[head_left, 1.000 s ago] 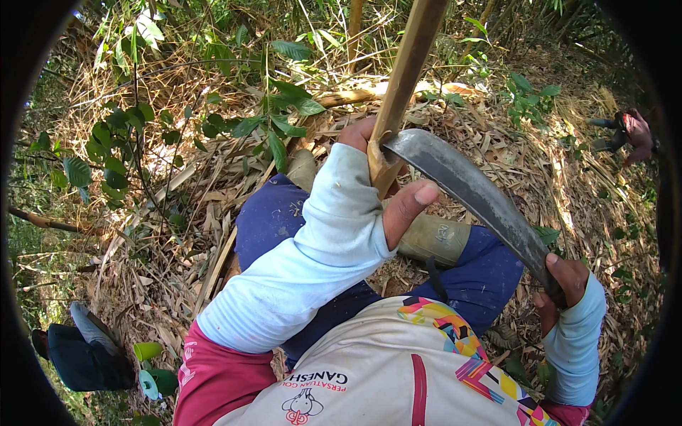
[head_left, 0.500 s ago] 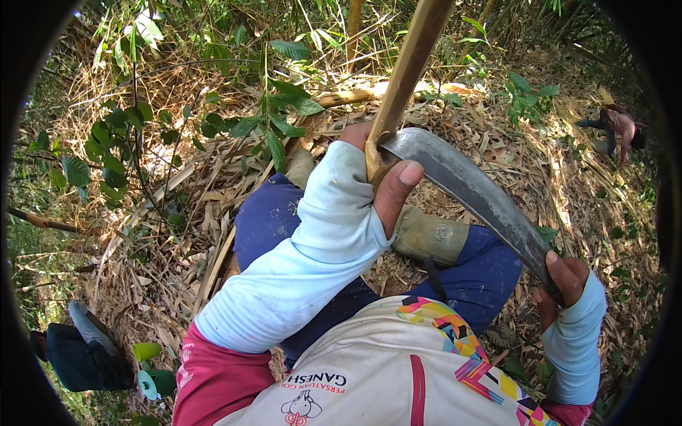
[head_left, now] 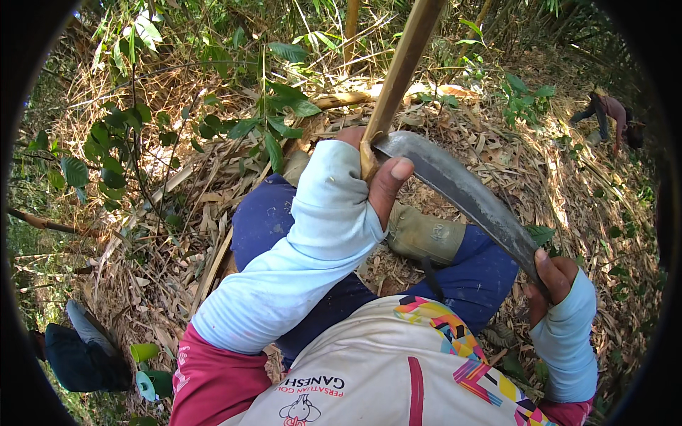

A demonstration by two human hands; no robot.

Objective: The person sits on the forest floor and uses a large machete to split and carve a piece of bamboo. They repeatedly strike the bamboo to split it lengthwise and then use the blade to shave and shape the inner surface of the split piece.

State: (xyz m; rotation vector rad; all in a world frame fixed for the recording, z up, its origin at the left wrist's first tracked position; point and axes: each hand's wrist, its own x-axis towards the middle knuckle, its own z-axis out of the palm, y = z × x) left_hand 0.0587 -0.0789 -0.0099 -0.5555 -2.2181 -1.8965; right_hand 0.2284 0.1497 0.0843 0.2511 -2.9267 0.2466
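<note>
My left hand (head_left: 386,186) is closed around the lower end of a long wooden pole (head_left: 406,67), which slants up out of view. Its thumb stands up beside the pole, and its other fingers are mostly hidden by the pale blue sleeve. A curved machete (head_left: 460,186) with a dark, worn blade reaches from the pole down to the right. The far end of the blade rests against the wood, just by my left thumb. My right hand (head_left: 555,278) grips the machete's near end with the fingers wrapped round it; the handle is hidden.
Dry bamboo leaves (head_left: 490,153) cover the ground, and a leafy sapling (head_left: 277,113) grows ahead. My bent knees (head_left: 259,213) lie beneath the pole. Bent over at the far right is another person (head_left: 614,117). A green pail (head_left: 162,383) and a dark bag-like bundle (head_left: 85,358) stand lower left.
The pole and machete have shifted slightly left, with the blade still against the wood. My right hand has moved a little up and left. The person at the far right has shifted.
</note>
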